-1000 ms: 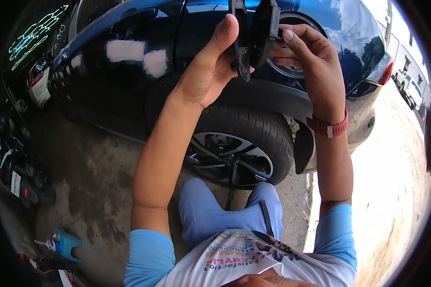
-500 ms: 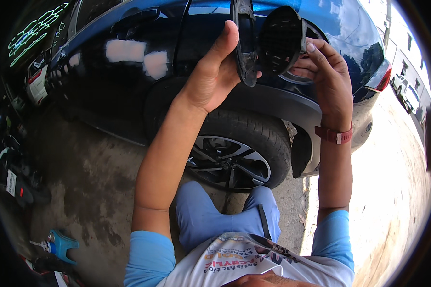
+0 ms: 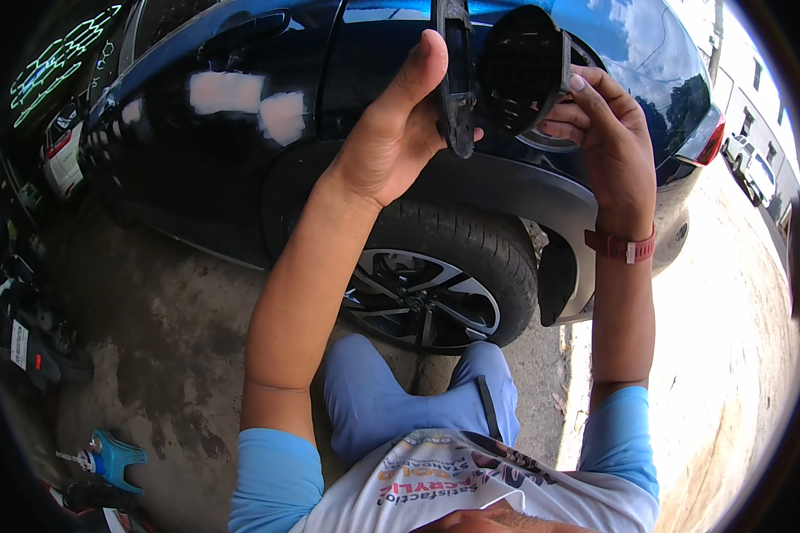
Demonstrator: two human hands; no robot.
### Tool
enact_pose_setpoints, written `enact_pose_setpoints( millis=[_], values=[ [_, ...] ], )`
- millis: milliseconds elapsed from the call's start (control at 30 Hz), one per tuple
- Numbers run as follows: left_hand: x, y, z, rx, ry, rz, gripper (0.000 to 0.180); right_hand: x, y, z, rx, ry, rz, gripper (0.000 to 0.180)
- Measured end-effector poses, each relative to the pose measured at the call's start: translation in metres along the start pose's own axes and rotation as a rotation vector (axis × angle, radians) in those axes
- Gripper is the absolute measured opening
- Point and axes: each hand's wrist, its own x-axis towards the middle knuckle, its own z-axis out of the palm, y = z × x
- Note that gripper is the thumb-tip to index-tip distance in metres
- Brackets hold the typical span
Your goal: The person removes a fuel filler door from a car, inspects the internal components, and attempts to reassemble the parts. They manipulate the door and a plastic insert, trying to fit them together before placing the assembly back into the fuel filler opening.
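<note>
In my left hand [image 3: 384, 149] is a long, narrow black plastic trim piece [image 3: 458, 120] with slots along it, upright and seen nearly edge-on. The thumb points up on its near side, and a fingertip shows past its other side. My right hand [image 3: 615, 147] pinches the edge of a round, glossy black cover [image 3: 514, 71], thumb on its rim and fingers curled behind. The cover faces the trim piece, with a small gap between them. Behind the cover, a ring-shaped part [image 3: 547, 141] on the dark blue car [image 3: 373, 62] is partly hidden.
Below my hands is the car's rear wheel [image 3: 418, 306], close to my knees. Pale filler patches [image 3: 227, 92] mark the door. A blue tool-like object [image 3: 120, 462] lies on the floor at lower left, near motorcycle parts [image 3: 40, 342]. A white vehicle [image 3: 751, 169] stands far right.
Both hands keep the same hold on the trim piece and the cover. The whole view has shifted slightly, so the car sits a little higher and further left.
</note>
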Motion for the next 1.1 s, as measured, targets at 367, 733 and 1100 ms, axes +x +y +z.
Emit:
enact_pose_setpoints(
  millis=[367,733,1100],
  values=[
    [-0.005,-0.004,-0.008,-0.015,-0.022,-0.047,0.082,0.000,-0.011,0.028,-0.115,-0.005,0.008,0.025],
    [-0.006,-0.006,-0.003,0.061,-0.019,-0.066,0.093,-0.001,-0.022,0.036,-0.100,0.011,0.075,0.025],
    [0.003,0.008,0.013,0.163,0.078,-0.125,0.082,0.001,-0.023,0.049,-0.103,-0.032,0.029,0.024]
  ],
)
